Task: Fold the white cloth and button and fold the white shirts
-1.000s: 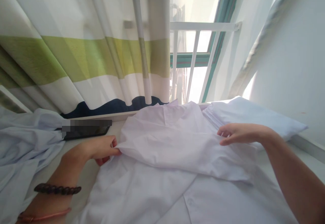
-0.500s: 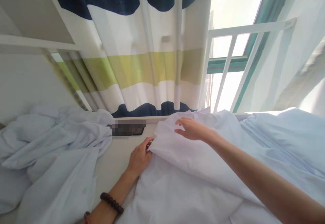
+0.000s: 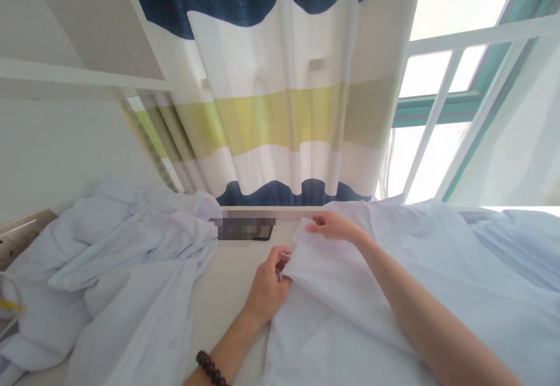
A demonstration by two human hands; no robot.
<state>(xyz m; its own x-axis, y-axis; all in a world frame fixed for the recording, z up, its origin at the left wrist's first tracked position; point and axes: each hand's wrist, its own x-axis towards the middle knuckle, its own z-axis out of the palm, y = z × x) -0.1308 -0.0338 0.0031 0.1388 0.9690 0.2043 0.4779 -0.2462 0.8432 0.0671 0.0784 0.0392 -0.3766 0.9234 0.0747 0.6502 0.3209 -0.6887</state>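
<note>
A white shirt (image 3: 406, 281) lies spread on a pale table (image 3: 219, 292), with one part folded over toward the left. My left hand (image 3: 266, 290) pinches the near left edge of that folded part, fingers closed on the cloth. My right hand (image 3: 335, 227) reaches across and grips the fold's far left corner near the table's back edge. A dark bead bracelet (image 3: 211, 368) sits on my left wrist.
A heap of crumpled pale blue-white garments (image 3: 114, 269) covers the table's left side. A dark phone (image 3: 258, 231) lies at the back edge by the striped curtain (image 3: 289, 112). A window with white bars (image 3: 437, 123) is at the right.
My right hand has moved left along the shirt, from its right side to the fold's far left corner. The view swung left, bringing the heap of garments into sight.
</note>
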